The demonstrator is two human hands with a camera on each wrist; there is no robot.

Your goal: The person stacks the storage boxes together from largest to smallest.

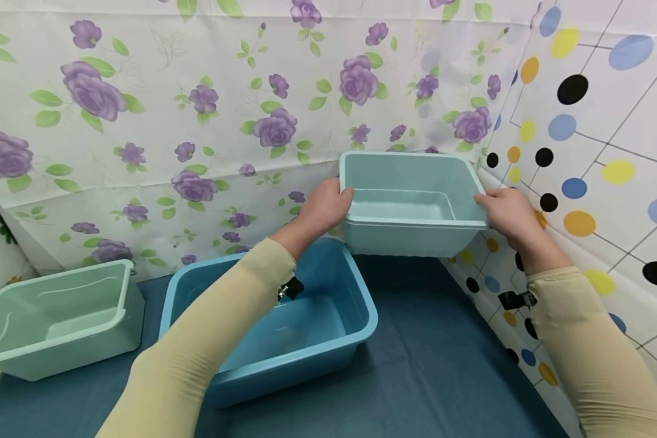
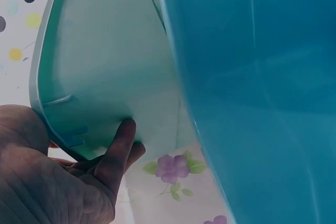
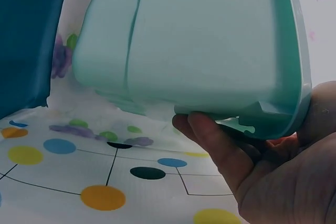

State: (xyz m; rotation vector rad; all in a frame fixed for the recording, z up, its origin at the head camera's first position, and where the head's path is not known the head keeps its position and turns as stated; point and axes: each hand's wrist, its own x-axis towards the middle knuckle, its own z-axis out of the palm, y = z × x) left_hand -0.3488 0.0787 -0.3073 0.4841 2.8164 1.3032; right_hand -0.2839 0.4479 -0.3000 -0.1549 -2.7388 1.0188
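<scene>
Both hands hold a pale aqua plastic basin (image 1: 399, 237) by its two short ends, up against the back wall at the right. My left hand (image 1: 325, 205) grips its left rim, thumb over the top; the left wrist view shows its fingers (image 2: 122, 148) under the rim against the outer wall. At the other end my right hand (image 1: 509, 214) grips the right rim, its fingers (image 3: 218, 142) bracing the outside from below. Nothing shows inside the basin. A larger blue basin (image 1: 285, 364) stands on the table below my left forearm.
A light green basin (image 1: 66, 337) stands at the left of the dark blue table cover (image 1: 416, 377). Behind hangs a flowered sheet (image 1: 224, 109); on the right a dotted sheet (image 1: 597, 201) closes off the side, close to my right arm.
</scene>
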